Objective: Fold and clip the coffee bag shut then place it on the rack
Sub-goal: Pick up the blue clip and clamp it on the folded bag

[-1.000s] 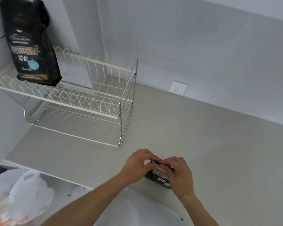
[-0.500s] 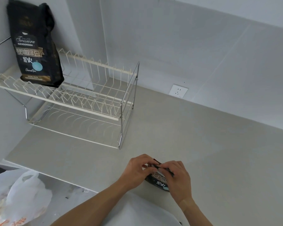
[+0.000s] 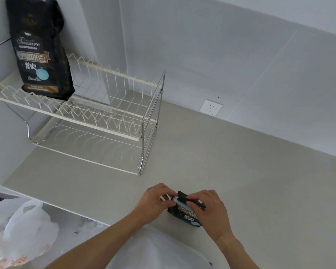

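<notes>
A small black coffee bag (image 3: 184,214) with pale lettering stands on the grey counter near its front edge. My left hand (image 3: 153,202) pinches the left end of its folded top, and my right hand (image 3: 211,210) presses the fold from the right, covering much of the bag. A light blue strip shows under the black fold between my fingers; I cannot tell whether it is a clip. The white two-tier wire rack (image 3: 97,121) stands at the back left, well away from both hands.
A larger black coffee bag (image 3: 41,55) stands upright on the rack's upper tier at the left. A wall socket (image 3: 211,107) sits at the counter's back. A white plastic bag (image 3: 21,233) lies below the counter's front edge, lower left.
The bag's top has lifted and folded into a thin strip between my fingers, with the blue strip now showing. The view has tilted slightly; both hands stay on the bag.
</notes>
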Action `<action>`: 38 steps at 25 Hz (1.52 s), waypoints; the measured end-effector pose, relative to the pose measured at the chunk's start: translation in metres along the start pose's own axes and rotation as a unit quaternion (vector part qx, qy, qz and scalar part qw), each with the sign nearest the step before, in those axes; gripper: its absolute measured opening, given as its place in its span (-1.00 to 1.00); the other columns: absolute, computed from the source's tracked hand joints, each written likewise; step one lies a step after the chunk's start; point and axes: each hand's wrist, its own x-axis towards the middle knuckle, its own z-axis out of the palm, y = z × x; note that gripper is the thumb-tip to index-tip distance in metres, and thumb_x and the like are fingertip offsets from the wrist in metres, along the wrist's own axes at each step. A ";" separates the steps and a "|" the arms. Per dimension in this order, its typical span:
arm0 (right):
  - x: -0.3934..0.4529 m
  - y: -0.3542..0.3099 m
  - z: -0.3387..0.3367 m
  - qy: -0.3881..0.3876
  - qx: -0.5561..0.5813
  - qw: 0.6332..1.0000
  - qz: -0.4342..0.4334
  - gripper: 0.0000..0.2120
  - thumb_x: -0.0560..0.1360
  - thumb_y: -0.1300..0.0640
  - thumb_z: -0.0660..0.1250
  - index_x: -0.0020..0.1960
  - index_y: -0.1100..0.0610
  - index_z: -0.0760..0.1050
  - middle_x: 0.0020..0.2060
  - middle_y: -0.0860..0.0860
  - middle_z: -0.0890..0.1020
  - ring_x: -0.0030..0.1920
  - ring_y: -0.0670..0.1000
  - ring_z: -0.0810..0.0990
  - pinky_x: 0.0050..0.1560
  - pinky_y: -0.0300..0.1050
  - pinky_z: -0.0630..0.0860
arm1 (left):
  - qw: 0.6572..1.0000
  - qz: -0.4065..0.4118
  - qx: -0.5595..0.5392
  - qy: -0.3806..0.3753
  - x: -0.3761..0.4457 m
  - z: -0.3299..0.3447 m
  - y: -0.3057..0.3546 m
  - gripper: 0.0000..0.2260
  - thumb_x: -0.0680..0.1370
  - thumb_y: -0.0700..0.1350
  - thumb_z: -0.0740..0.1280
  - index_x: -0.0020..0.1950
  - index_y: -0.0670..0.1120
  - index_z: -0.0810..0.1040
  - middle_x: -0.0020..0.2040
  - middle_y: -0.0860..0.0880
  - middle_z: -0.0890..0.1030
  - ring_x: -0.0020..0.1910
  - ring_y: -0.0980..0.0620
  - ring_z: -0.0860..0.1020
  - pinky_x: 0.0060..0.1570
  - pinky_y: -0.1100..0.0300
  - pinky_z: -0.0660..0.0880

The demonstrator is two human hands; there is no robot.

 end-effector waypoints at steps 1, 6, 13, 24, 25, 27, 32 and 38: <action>-0.001 -0.003 0.002 -0.003 -0.013 1.000 -0.008 -0.87 0.37 0.08 0.51 -0.12 -0.08 0.64 -0.21 -0.24 0.64 -0.09 -0.13 0.50 -0.11 -0.22 0.49 | 1.000 -0.005 0.007 0.004 -0.002 -0.003 -0.002 -0.83 0.39 -0.20 0.51 -0.09 0.03 0.70 -0.10 0.03 0.65 -0.17 0.08 0.63 -0.08 0.11 0.58; 0.001 -0.010 0.011 -0.009 -0.039 0.999 -0.022 -0.91 0.38 0.01 0.49 -0.11 -0.10 0.66 -0.23 -0.22 0.67 -0.13 -0.09 0.51 -0.17 -0.13 0.51 | 0.998 0.015 0.055 -0.004 -0.007 -0.006 0.002 -0.87 0.42 -0.11 0.50 -0.08 0.08 0.70 -0.10 0.11 0.65 -0.17 0.15 0.62 -0.10 0.12 0.55; 0.001 -0.014 0.014 0.000 0.029 0.999 0.021 -0.96 0.39 0.05 0.48 -0.21 -0.08 0.69 -0.34 -0.31 0.59 -0.13 -0.20 0.47 -0.15 -0.18 0.45 | 0.978 0.043 0.206 0.000 -0.002 -0.004 0.006 -0.92 0.48 0.02 0.41 -0.05 0.11 0.66 -0.08 0.14 0.63 -0.09 0.20 0.53 -0.07 0.16 0.49; 0.005 -0.008 0.014 -0.025 -0.055 0.998 0.009 -0.92 0.40 -0.02 0.46 -0.11 -0.08 0.68 -0.25 -0.19 0.68 -0.14 -0.07 0.49 -0.17 -0.16 0.46 | 0.993 -0.016 0.107 -0.051 0.011 -0.009 0.008 -0.88 0.36 -0.07 0.53 -0.12 0.06 0.70 -0.09 0.11 0.66 -0.09 0.14 0.58 -0.01 0.06 0.53; 0.005 -0.010 0.015 -0.030 -0.044 0.998 0.018 -0.92 0.40 -0.03 0.45 -0.12 -0.09 0.68 -0.25 -0.20 0.68 -0.13 -0.08 0.48 -0.17 -0.16 0.46 | 0.993 -0.016 0.104 -0.054 0.011 -0.010 0.007 -0.88 0.36 -0.07 0.54 -0.13 0.06 0.71 -0.11 0.12 0.66 -0.10 0.16 0.58 -0.02 0.09 0.52; 0.004 -0.011 0.018 -0.027 -0.013 0.999 0.039 -0.94 0.40 -0.03 0.44 -0.16 -0.09 0.68 -0.29 -0.22 0.66 -0.12 -0.11 0.47 -0.15 -0.15 0.47 | 0.993 -0.016 0.096 -0.060 0.011 -0.010 0.008 -0.89 0.35 -0.10 0.55 -0.15 0.04 0.71 -0.18 0.15 0.62 -0.17 0.21 0.54 -0.06 0.17 0.49; -0.001 -0.006 0.019 0.012 0.022 0.998 0.058 -0.94 0.38 0.07 0.48 -0.23 -0.08 0.68 -0.35 -0.23 0.64 -0.11 -0.18 0.46 -0.07 -0.11 0.44 | 0.996 -0.001 0.076 -0.053 0.006 0.004 0.010 -0.92 0.35 -0.17 0.53 -0.19 -0.03 0.70 -0.28 0.17 0.53 -0.22 0.26 0.50 -0.11 0.26 0.42; -0.009 0.003 0.007 -0.014 -0.055 0.998 0.002 -0.87 0.30 -0.05 0.54 -0.16 -0.10 0.68 -0.29 -0.23 0.67 -0.13 -0.13 0.49 -0.15 -0.13 0.47 | 0.971 0.038 0.201 -0.123 0.013 -0.008 0.015 -0.86 0.41 -0.02 0.47 -0.05 0.04 0.64 -0.05 0.08 0.60 -0.02 0.11 0.50 0.00 0.19 0.43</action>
